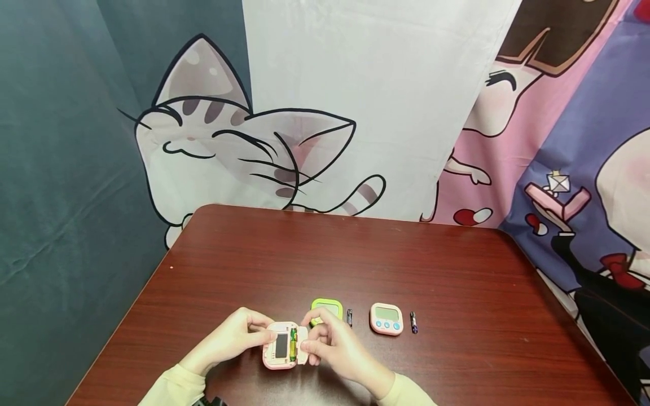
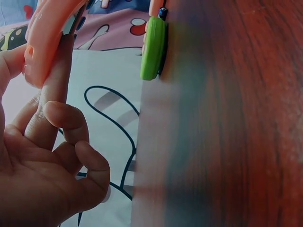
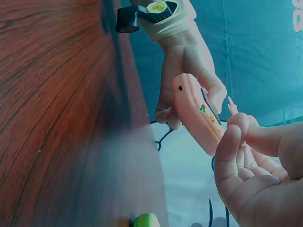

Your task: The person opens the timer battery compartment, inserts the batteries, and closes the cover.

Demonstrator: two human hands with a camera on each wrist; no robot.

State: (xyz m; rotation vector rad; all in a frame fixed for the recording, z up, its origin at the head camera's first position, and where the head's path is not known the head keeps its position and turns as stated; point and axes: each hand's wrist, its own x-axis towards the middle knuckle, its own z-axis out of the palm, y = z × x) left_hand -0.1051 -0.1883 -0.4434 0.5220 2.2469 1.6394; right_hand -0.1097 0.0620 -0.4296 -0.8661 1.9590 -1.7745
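A pink digital timer point(image 1: 271, 361) is tilted back-side up over the near part of the table, its battery slot uncovered. Inside that slot lies a green and yellow battery point(image 1: 293, 345). My left hand point(image 1: 231, 341) grips the timer by its left side, thumb on the back and fingers beneath. With thumb and fingertips, my right hand point(image 1: 341, 348) pinches a small pale pink battery cover point(image 1: 303, 345) beside the slot. In the right wrist view the cover point(image 3: 232, 107) stands apart from the timer body point(image 3: 191, 111).
A green timer point(image 1: 327, 305) lies just beyond my right hand, partly hidden by it, with a dark battery point(image 1: 349, 317) alongside. Further right, a pale pink timer point(image 1: 387, 319) rests screen up, another battery point(image 1: 413, 322) to its right. A printed cloth hangs behind the brown table point(image 1: 325, 248).
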